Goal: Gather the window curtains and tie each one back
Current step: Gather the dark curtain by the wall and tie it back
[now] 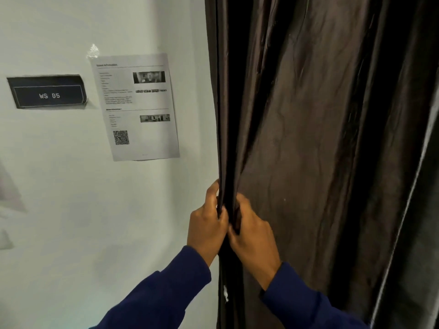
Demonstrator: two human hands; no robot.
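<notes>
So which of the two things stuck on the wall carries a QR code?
The white printed sheet, nearer the curtain. The dark sign left of it shows only "WS 05".

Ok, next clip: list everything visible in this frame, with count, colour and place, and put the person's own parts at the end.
curtain: one, dark brown, hanging over the right half of the view, its left edge bunched into folds
wall: one, white, left half of the view
sign: one, dark with white lettering "WS 05", on the wall at upper left
printed sheet: one, white with small photos and a QR code, taped to the wall between the sign and the curtain
sleeves: two, dark blue, coming in from the bottom
left hand: one, grip closed on the curtain's gathered left edge
right hand: one, grip closed on the same gathered folds, just beside the left hand
</notes>
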